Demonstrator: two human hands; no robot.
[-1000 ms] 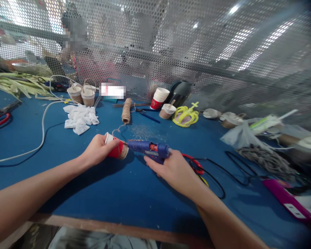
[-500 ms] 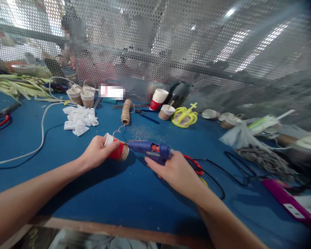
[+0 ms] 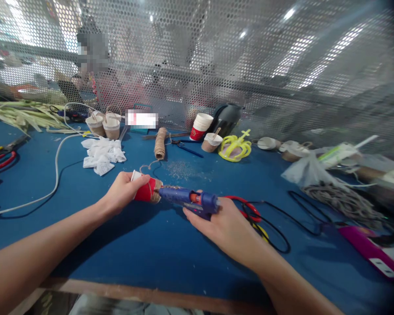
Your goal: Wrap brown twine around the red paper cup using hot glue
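Observation:
My left hand (image 3: 123, 191) is closed round a red paper cup (image 3: 145, 190), tipped on its side with its white rim to the left. Twine (image 3: 157, 192) is wound about the base end of the cup. A blue hot glue gun (image 3: 180, 197) sits in my right hand (image 3: 221, 221), its nozzle close to the twine-wrapped end; whether it touches cannot be told. From the cup a loose strand runs back to a roll of jute twine (image 3: 160, 144) lying beyond it.
White crumpled cloth (image 3: 103, 155) and twine-wrapped cups (image 3: 111, 127) lie back left, stacked cups (image 3: 201, 126) and a yellow crown-shaped frame (image 3: 234, 148) back centre. Scissors (image 3: 6, 155) rest far left. Black cable (image 3: 276, 208), grey cord (image 3: 341, 203) and a purple box (image 3: 369, 251) occupy the right. Perforated metal mesh (image 3: 184, 52) stands behind.
The cup has turned slightly in my left hand, and its base end now sits a little higher. The glue gun's nozzle has shifted slightly left and down toward the twine-wrapped end.

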